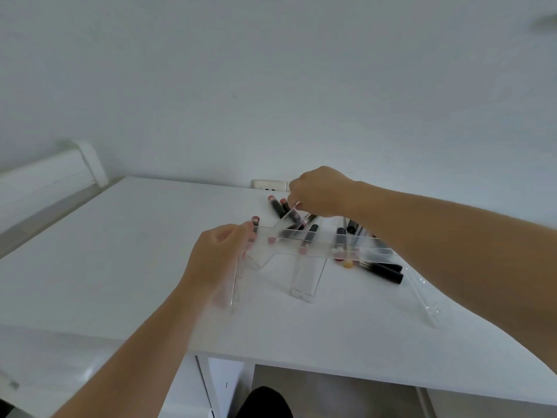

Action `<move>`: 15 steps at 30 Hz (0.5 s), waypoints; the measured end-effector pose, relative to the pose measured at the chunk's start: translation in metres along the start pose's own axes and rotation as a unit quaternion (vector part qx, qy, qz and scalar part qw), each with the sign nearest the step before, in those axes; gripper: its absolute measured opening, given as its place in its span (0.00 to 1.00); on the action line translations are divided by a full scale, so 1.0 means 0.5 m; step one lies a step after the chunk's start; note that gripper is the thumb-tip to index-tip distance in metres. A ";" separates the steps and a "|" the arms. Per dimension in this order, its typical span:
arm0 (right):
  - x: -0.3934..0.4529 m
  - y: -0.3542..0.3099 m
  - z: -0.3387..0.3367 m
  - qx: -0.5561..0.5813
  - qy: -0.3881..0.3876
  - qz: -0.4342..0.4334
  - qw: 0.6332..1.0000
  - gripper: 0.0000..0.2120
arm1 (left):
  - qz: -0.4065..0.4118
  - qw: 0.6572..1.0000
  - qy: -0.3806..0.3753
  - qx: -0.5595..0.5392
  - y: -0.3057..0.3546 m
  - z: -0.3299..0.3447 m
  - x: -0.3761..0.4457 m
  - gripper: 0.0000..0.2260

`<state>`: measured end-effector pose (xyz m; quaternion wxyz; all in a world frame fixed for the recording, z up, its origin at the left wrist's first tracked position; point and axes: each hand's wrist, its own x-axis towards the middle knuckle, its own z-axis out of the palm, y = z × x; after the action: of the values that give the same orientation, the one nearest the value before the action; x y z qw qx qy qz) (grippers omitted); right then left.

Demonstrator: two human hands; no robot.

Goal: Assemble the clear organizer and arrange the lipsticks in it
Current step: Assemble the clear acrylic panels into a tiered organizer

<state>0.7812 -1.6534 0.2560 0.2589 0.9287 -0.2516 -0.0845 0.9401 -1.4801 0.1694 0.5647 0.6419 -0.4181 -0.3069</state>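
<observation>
Here, in the head view, your left hand [221, 257] has its fingers curled round the left end of the clear organizer [304, 247], a half-built frame of acrylic strips standing on the white desk [126, 254]. Your right hand [319, 191] reaches to the far side and pinches a small clear divider strip [291, 211] between its fingertips, tilted and held just above the frame, apparently on its way into a slot. The lipsticks [382, 271] lie loose on the desk under and behind the frame, most of them heaped toward the right, with a few at the far edge near the wall socket [269, 185]. A long clear panel [422, 297] lies flat to the right of the frame, not yet fitted.

The risk, as you stand, is the frame itself: it looks only loosely joined, so pressing the strip in at an angle could spring the other pieces apart or skid the whole thing across the smooth desk. The tubes beneath may also block the frame from sitting flat, and a nudged tube could roll off.
</observation>
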 end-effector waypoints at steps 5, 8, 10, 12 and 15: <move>-0.006 0.041 -0.005 -0.009 0.018 0.045 0.999 0.18 | 0.005 1.000 0.020 0.009 -0.003 -0.003 0.003 0.18; -0.032 0.076 -0.022 -0.017 0.044 0.074 0.996 0.16 | 0.005 0.999 0.024 0.023 -0.003 -0.001 0.007 0.17; -0.063 0.104 -0.037 -0.008 0.058 0.092 0.994 0.15 | 0.008 0.999 0.021 0.039 0.000 0.002 0.009 0.18; -0.102 0.123 -0.049 0.042 0.070 0.118 0.990 0.14 | 0.012 0.997 0.020 0.069 0.002 0.002 0.013 0.19; -0.167 0.120 -0.064 0.190 0.084 0.138 0.969 0.11 | 0.017 0.995 0.012 0.094 0.007 0.002 0.019 0.23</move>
<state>0.6934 -1.6410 0.3166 0.1071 0.9211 -0.3658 0.0792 0.9429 -1.4892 0.1734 0.5120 0.6886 -0.4494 -0.2485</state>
